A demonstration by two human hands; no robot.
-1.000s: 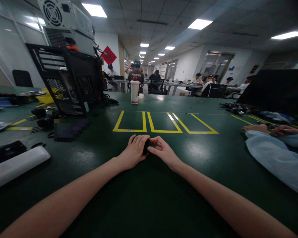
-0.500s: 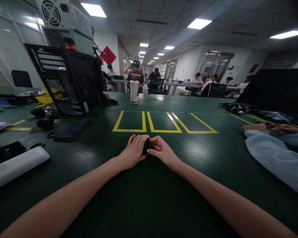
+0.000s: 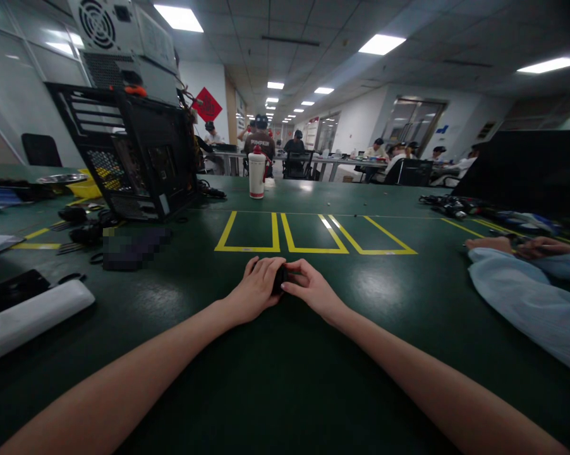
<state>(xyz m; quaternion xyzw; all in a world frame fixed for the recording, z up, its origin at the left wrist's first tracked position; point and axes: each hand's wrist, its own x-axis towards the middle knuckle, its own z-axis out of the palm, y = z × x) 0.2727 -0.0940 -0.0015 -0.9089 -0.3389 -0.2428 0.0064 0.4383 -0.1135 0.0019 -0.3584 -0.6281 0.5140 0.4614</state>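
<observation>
Two-sided grip on one small black object (image 3: pixel 278 280)

Far left, a long white object (image 3: pixel 38 318) is lying on the green table (image 3: pixel 285 392), well apart from the grip. Next along, I am seeing the left hand (image 3: pixel 254 289) arching over the black object, clasping its left side. Judging from here, I would be bracing with this hand and using the right hand (image 3: pixel 313 292) lightly, pressing evenly so the object is not slipping. It is sitting between both hands, nearer me than the yellow tape (image 3: pixel 313 251), partly hidden under the left fingers. On its right side, the right thumb and bent fingers are pinching; exactly where the hidden fingertips are touching, I am not able to tell. Farthest right, a co-worker's sleeve (image 3: pixel 517 291) is resting well apart.
</observation>
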